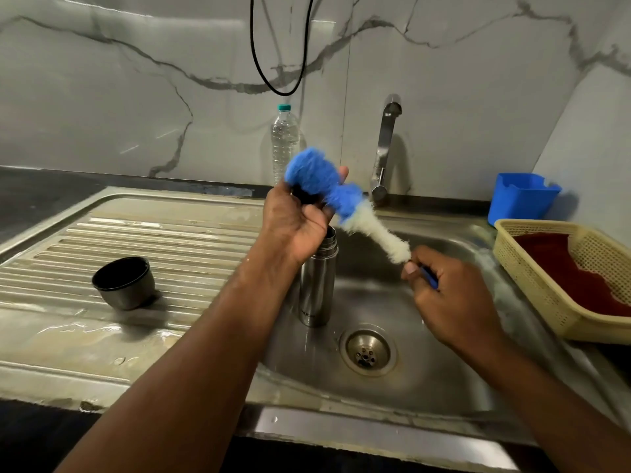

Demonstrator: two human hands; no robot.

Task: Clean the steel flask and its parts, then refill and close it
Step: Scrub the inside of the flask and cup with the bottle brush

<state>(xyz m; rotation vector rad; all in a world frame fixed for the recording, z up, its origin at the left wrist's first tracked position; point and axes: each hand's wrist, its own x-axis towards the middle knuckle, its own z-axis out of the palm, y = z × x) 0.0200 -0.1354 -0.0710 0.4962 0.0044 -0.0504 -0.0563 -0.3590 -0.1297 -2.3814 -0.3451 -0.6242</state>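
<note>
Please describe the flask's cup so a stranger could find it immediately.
Look at the ribbed draining board left of the sink basin. The cup stands there alone, mouth up. It is small, steel outside and black inside, unlike the tall steel flask in the basin.

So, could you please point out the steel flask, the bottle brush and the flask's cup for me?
steel flask (314, 295), head view, middle of its body.
bottle brush (309, 172), head view, blue bristle head.
cup (124, 285), head view, outer side wall.

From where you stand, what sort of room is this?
Most likely a home kitchen: a steel sink with a ridged drainboard, a tap against a marble-look wall, and a plastic basket on the counter.
</note>
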